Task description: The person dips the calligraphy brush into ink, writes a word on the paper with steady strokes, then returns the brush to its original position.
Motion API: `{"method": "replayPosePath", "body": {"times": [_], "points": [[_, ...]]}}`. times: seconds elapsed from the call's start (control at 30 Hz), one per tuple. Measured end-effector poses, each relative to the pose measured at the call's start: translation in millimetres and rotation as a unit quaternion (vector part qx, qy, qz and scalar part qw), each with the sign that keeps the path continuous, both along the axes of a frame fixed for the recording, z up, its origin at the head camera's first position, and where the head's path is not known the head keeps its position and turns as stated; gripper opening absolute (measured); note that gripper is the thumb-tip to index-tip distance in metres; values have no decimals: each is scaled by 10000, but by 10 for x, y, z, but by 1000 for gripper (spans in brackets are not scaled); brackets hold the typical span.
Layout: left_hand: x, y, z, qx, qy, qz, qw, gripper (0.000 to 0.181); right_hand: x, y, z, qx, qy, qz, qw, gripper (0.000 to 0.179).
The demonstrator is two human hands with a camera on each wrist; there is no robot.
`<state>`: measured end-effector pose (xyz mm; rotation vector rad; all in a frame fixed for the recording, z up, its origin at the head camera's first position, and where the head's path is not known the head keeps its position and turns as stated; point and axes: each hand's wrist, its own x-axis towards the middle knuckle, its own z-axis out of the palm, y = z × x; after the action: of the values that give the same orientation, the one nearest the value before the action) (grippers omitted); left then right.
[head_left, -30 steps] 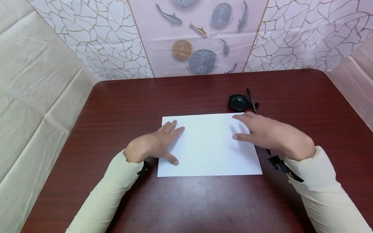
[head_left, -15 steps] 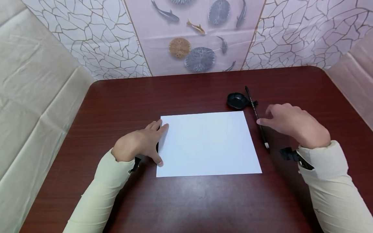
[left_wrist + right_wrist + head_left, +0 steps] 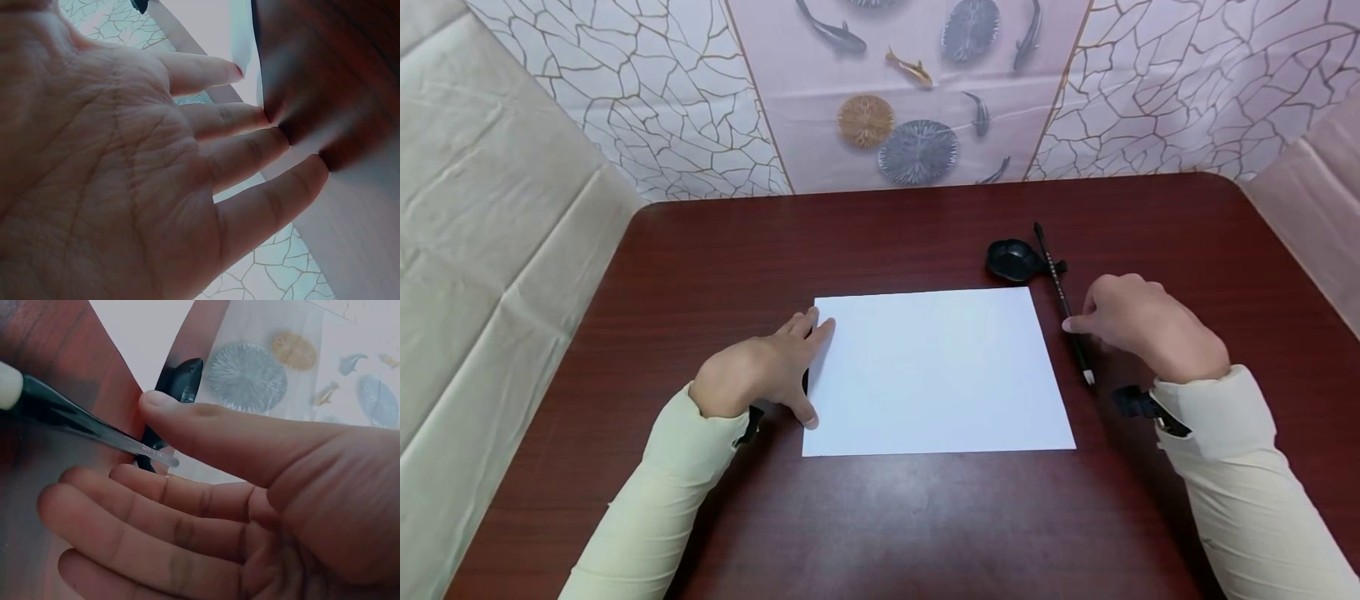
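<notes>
Since the first head frame, the right hand (image 3: 1153, 325) has left the upper right corner of the paper (image 3: 936, 371) for the brush (image 3: 1060, 292), and the left hand (image 3: 756, 375) has drawn back from well over the sheet to its left edge.

From the head, the brush lies on the tabletop (image 3: 910, 525) just right of the paper, its far end crossing the tail of the black dish (image 3: 1013, 260). Its long axis runs away from the person with a slight lean to the left, roughly along the sheet's right edge; the white tip (image 3: 1088, 377) points back toward the person and a little right. The right thumb is at the handle, with the fingers bent on the far right side.

From the left wrist, the fingers are long and loosely spread, gripping nothing; their tips reach down to the surface. How hard they press, I cannot tell.

From the right wrist, thumb and fingers stand apart with the brush handle between them, not visibly clamped; contact at the thumb is unclear. To do this well, I would close thumb and fingertips lightly on the dark handle, clear of the bristles, and lift straight up so the far end does not drag the dish.
</notes>
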<state>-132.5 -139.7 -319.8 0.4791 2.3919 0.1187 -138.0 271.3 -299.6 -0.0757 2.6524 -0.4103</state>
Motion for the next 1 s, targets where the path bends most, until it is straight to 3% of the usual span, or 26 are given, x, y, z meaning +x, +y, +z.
{"method": "replayPosePath", "body": {"times": [0.6,0.83,1.0], "points": [[-17,10,6,-24,-53,-37,10000,136,-19,-102,-122,421,-268,320,9982,36],[-22,9,-4,-3,-77,-27,10000,137,6,-114,-56,287,-238,342,9987,30],[-21,4,-10,-25,-48,-34,10000,137,21,-104,48,170,27,265,9995,26]]}}
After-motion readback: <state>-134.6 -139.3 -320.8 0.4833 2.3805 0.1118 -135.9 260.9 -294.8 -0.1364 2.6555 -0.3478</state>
